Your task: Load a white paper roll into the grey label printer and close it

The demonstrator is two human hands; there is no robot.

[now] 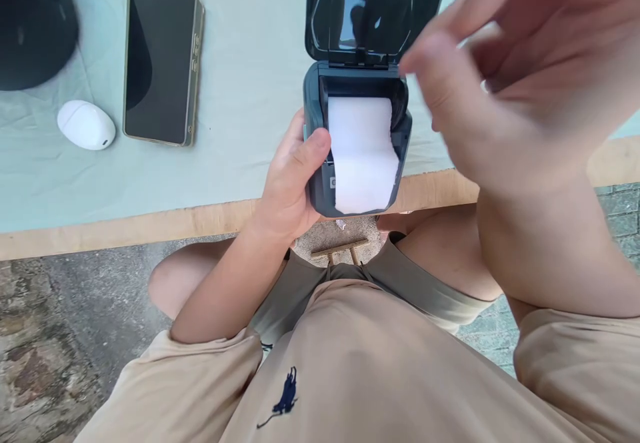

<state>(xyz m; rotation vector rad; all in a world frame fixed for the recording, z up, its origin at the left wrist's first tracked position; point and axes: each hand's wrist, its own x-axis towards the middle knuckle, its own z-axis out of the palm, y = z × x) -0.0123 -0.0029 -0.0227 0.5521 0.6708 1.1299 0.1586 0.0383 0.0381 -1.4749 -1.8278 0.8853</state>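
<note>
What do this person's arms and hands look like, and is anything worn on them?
Both hands are bare: the left hand and the right hand show no gloves, rings or watch. The forearms are uncovered too. Short beige sleeves end near the elbows, on a shirt bearing a small dark embroidered logo.

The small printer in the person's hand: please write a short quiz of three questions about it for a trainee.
1. True or false: the lid of the printer is closed.
2. Which hand grips the printer? A) left hand B) right hand C) both
3. Fill in: the phone lies on the ______ cloth, beside a white case.

Key:
1. False; the lid stands open over the paper roll.
2. A; the left hand grips it, while the right hand is blurred, above it.
3. green
</note>
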